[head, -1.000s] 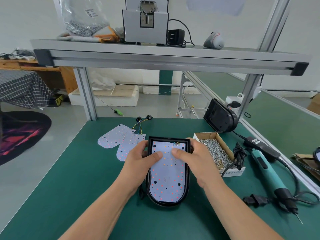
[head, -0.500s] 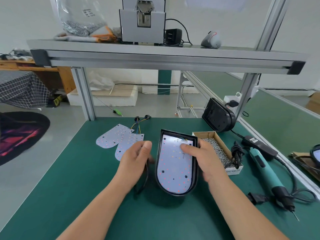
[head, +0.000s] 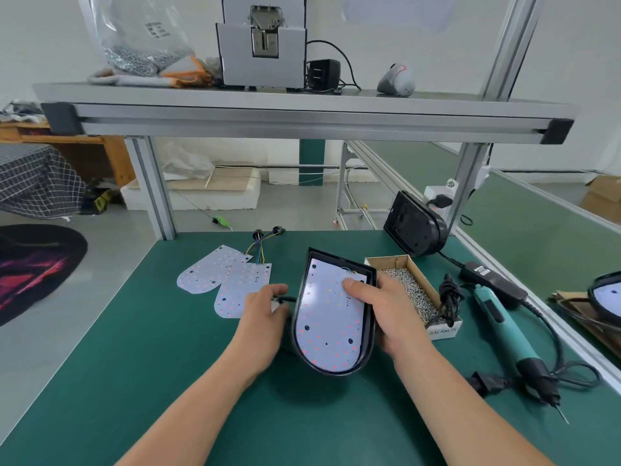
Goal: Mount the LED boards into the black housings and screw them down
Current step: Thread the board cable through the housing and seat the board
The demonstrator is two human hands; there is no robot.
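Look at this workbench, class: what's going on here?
A person is fitting an LED board into a black housing. The right hand holds the housing tilted off the green mat, thumb on the board. The left hand is by the cable at its left edge; whether it holds it is unclear. Two loose boards, the screw box and the screwdriver lie untouched.

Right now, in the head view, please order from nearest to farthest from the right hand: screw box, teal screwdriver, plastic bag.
1. screw box, just right of the right hand.
2. teal screwdriver, further right, lying flat.
3. plastic bag, high up, far left.
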